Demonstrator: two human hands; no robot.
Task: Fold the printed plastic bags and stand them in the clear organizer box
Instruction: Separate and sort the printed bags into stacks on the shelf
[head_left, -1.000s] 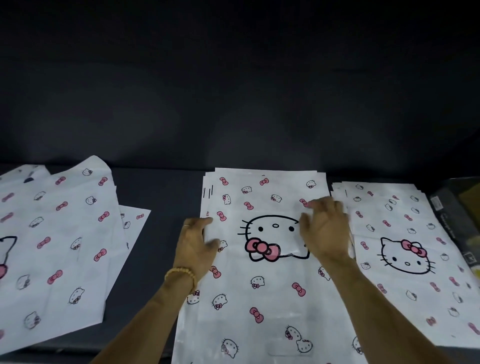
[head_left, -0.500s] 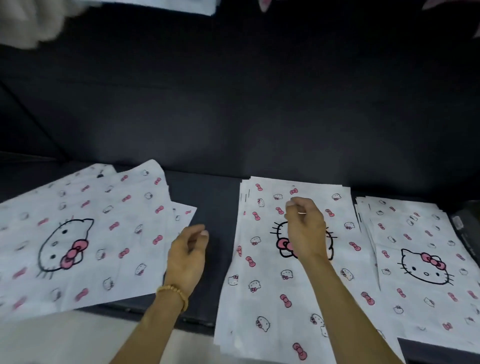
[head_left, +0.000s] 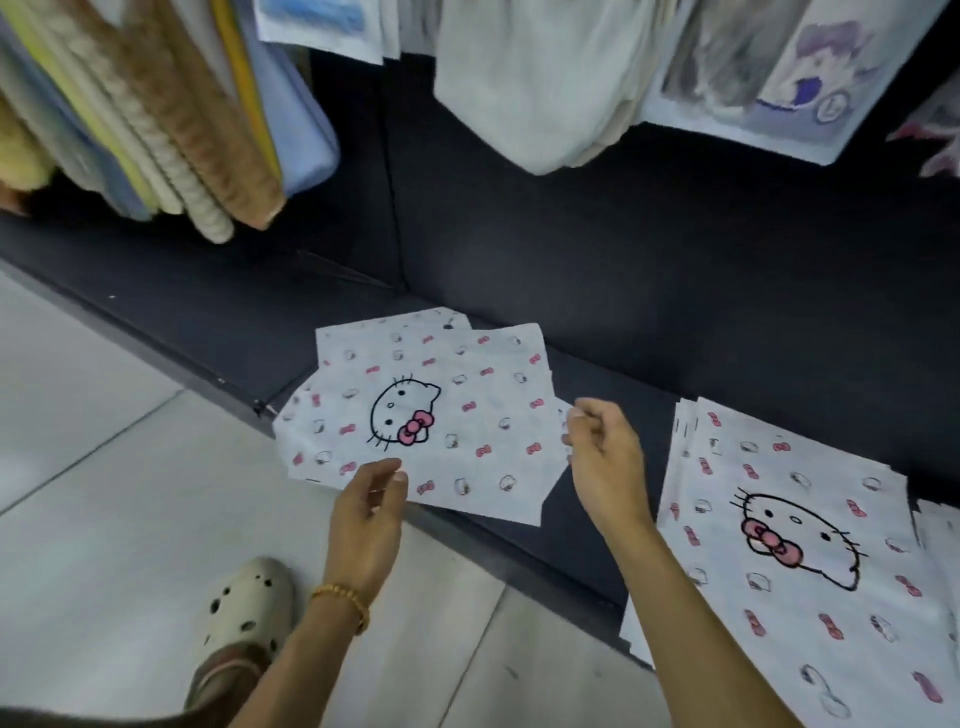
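A loose pile of white printed plastic bags with cat faces and pink bows lies on the dark low shelf, overhanging its front edge. My left hand hovers at the pile's near edge, its fingers loosely curved and its thumb tip over the bag edge. My right hand is at the pile's right edge with curled fingers. Whether it pinches a bag corner is unclear. A second stack of the same bags lies to the right. No clear organizer box is in view.
Folded towels and fabrics and packaged goods hang over the shelf from above. Pale floor tiles lie at the left. My foot in a cream clog stands near the shelf's front edge.
My view has swung left and up. Both hands have left the middle stack and moved over to the left pile, which now sits between them.
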